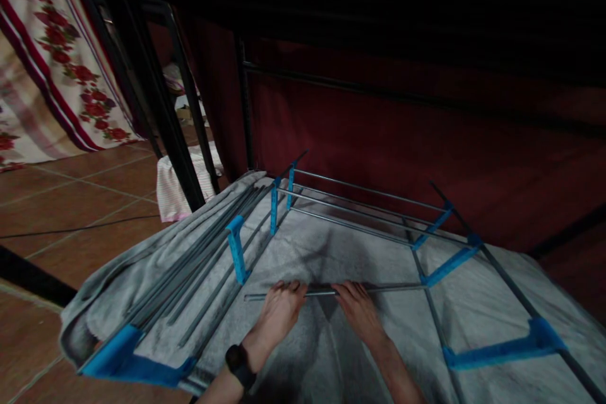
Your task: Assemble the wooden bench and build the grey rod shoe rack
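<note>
Lower centre: left hand, dark watch at wrist, and right hand both on a thin metal rod. Left of centre: grey rods bundled on grey blanket. Right: blue bracket joined to bars. Upper left: floral cloth, hanging.

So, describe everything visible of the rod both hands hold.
The rod is thin, straight, grey, apparently metal. It runs left to right, on or just above the grey blanket. The left hand and right hand grasp it from above. Its left end is free; its right reaches a blue bracket, whether joined is unclear.
</note>
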Demonstrator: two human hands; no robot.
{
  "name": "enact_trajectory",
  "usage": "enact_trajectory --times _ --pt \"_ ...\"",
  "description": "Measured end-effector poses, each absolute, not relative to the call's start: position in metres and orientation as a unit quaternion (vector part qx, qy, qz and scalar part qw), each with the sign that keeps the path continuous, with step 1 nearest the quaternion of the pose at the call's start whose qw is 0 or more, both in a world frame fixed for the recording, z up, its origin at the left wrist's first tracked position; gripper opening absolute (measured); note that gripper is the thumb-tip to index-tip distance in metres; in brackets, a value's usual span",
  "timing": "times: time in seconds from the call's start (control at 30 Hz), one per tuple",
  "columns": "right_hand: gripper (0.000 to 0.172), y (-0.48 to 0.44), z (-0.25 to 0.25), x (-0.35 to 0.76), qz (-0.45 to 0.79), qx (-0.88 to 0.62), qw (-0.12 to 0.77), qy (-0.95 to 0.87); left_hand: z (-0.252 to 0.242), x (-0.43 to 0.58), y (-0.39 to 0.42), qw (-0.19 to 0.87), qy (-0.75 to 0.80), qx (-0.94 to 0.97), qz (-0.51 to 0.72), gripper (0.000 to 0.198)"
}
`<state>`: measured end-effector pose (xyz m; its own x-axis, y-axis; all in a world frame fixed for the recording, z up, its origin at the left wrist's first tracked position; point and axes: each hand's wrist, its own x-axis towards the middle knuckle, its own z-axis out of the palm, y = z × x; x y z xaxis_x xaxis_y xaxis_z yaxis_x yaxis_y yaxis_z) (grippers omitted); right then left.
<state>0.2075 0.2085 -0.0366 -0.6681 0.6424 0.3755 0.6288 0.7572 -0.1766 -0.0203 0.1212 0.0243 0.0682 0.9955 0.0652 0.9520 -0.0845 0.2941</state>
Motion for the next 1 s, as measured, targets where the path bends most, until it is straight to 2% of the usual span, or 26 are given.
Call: enact_trajectory --times 0.2,0.33,0.4,0.53,0.67,1.0 --pt "0.032 0.262 -0.029 0.186 -0.003 -0.375 0.203 -0.905 0.022 -0.041 0.155 -0.057 0.668 0.637 0.381 0.035" --pt "0.036 0.295 -0.024 0.176 -0.007 -0.413 0.222 -0.883 0.02 -0.067 0.179 -0.069 0.686 0.47 0.551 0.028" --pt "0.038 0.307 -0.023 0.174 -0.002 -0.433 0.237 -0.87 0.014 -0.08 0.198 -0.043 0.694 0.395 0.601 0.032" --pt "0.04 0.321 -0.022 0.17 0.022 -0.443 0.262 -0.857 0.002 -0.102 0.242 0.026 0.705 0.329 0.628 0.047" --pt "0.041 0.328 -0.017 0.164 0.024 -0.433 0.263 -0.862 0.004 -0.116 0.279 0.063 0.687 0.342 0.638 0.052" --pt "0.041 0.332 -0.012 0.163 -0.003 -0.4 0.271 -0.876 0.015 -0.128 0.302 0.064 0.666 0.391 0.632 0.042"
